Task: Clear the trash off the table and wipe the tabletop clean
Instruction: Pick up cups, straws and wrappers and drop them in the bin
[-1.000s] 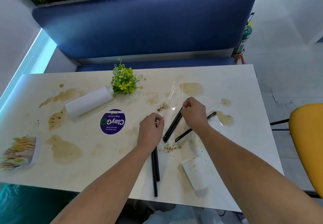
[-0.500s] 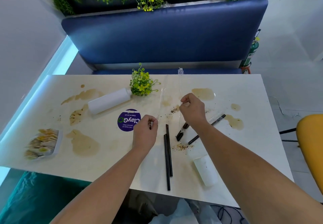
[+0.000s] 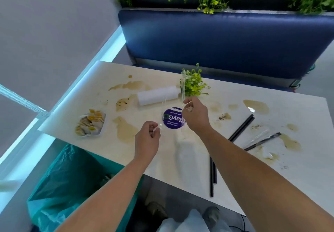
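The right hand [image 3: 196,117] pinches a clear wrapper [image 3: 183,87] between thumb and fingers, and the left hand [image 3: 147,139] pinches a second wrapper [image 3: 160,127]. Both have lifted off the table [image 3: 235,94] and swung left from where they worked a moment ago. The black straws [image 3: 241,130] now lie bare, well to the right. A teal trash bag [image 3: 72,177] has come into view beside the table's left end, so the wrappers look bound for it. Straws, crumbs and brown stains [image 3: 126,132] remain.
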A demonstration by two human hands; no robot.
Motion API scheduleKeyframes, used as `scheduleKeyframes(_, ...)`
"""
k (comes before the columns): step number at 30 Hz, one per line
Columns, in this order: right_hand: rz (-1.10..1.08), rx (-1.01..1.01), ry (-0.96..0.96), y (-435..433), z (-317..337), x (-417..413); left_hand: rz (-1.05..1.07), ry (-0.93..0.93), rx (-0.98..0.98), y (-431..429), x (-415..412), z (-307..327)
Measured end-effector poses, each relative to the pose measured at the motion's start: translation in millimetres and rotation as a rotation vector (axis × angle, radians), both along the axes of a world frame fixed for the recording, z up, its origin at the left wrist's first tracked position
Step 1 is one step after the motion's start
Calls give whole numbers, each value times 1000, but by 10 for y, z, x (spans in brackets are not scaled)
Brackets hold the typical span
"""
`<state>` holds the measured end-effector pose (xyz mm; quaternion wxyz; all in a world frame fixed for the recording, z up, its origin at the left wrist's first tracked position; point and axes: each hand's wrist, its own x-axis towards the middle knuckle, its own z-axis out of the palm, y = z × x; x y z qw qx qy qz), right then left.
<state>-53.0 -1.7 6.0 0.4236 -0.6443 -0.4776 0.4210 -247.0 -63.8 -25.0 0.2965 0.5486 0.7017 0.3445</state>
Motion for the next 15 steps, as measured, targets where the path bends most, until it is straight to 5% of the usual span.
scheduleKeyframes(15,386,6,-160,46,-291,-2253,275,-22,-129,-460,-1974,-202)
